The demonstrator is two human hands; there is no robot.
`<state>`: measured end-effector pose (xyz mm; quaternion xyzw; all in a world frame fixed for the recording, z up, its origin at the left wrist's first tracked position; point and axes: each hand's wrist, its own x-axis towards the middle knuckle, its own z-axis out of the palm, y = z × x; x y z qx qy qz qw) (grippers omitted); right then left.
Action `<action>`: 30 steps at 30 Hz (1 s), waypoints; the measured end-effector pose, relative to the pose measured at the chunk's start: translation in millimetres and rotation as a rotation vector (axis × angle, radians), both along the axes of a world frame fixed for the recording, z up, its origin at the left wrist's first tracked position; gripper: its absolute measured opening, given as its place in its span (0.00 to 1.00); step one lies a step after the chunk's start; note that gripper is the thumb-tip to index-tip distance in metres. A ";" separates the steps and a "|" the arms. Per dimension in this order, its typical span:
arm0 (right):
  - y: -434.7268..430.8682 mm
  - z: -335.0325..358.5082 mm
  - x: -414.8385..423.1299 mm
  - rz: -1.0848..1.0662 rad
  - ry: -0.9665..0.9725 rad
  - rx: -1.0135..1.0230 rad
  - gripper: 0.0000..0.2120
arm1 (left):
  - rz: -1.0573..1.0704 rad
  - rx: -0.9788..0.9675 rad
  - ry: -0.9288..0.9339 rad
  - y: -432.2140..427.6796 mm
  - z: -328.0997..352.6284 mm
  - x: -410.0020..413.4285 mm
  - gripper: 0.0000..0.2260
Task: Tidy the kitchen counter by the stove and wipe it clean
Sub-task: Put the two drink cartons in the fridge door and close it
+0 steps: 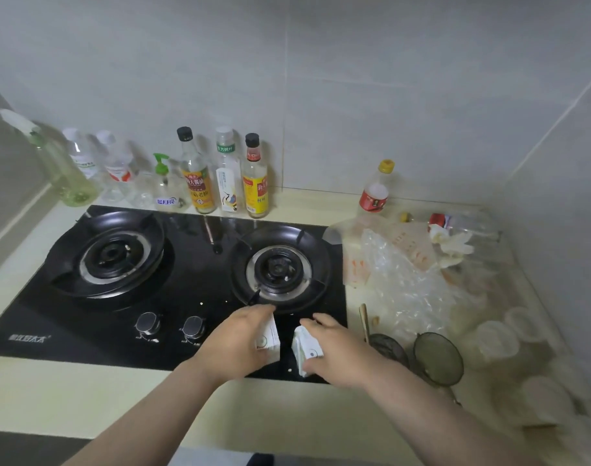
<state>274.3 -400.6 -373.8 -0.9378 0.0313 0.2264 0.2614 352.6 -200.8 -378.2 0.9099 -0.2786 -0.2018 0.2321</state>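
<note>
Currently I have both hands low over the front edge of the black stove [186, 297], just in front of its right burner [280, 267]. My left hand [235, 344] grips 1 white folded wipe [270, 338] with curled fingers, and my right hand [334, 354] pinches a 2nd white wipe [305, 353] between thumb and fingers. The 2 pieces sit close together with a strip of dark glass showing between them (whether they are cloth or paper I cannot tell). A few pale crumbs [202, 302] lie on the glass near the 2 knobs [147, 322]. Bottles [199, 176] stand in a row against the wall behind the stove. At the right, the pale surface [85, 391] carries crumpled clear plastic [405, 280], an upright red-labelled bottle [374, 193] and 2 mesh strainers [438, 358].
</note>
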 end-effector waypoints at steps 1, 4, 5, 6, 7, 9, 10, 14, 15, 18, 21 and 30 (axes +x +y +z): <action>0.4 0.4 -1.1 -0.023 -0.010 0.010 0.40 | -0.022 -0.004 0.019 2.1 -0.7 4.2 0.37; -0.9 -2.1 -2.3 -0.088 -0.019 0.063 0.43 | -0.054 -0.049 0.063 8.8 -3.6 15.5 0.39; -1.1 -0.8 -3.0 -0.094 -0.020 0.080 0.44 | -0.053 -0.075 0.082 10.6 -4.5 17.6 0.39; -2.3 -1.6 -3.5 -0.100 -0.022 0.093 0.45 | -0.042 -0.105 0.108 12.4 -5.7 19.7 0.40; -3.4 -2.1 -4.1 -0.106 -0.025 0.103 0.46 | -0.020 -0.121 0.131 13.7 -6.2 20.7 0.41; -3.7 -3.6 -5.3 -0.143 -0.023 0.121 0.47 | 0.025 -0.118 0.170 16.0 -8.1 20.5 0.42; -3.9 -4.5 -5.4 -0.169 -0.015 0.130 0.46 | 0.032 -0.116 0.181 16.2 -9.2 20.5 0.40; -3.3 -3.1 -2.3 -0.234 0.036 0.156 0.34 | 0.039 -0.154 0.212 14.9 -13.4 23.8 0.26; -2.8 -1.2 -1.8 -0.242 0.035 0.162 0.28 | 0.042 -0.167 0.220 14.8 -13.5 24.8 0.25; -1.0 3.9 -3.3 -0.286 0.016 0.192 0.23 | 0.049 -0.204 0.249 16.0 -13.5 27.4 0.21; -0.5 15.4 -7.2 -0.370 -0.024 0.279 0.21 | 0.049 -0.262 0.297 16.9 -4.0 30.0 0.20; 1.3 74.5 -13.1 -0.771 -0.219 0.645 0.34 | 0.181 -0.625 0.493 6.5 66.2 45.2 0.26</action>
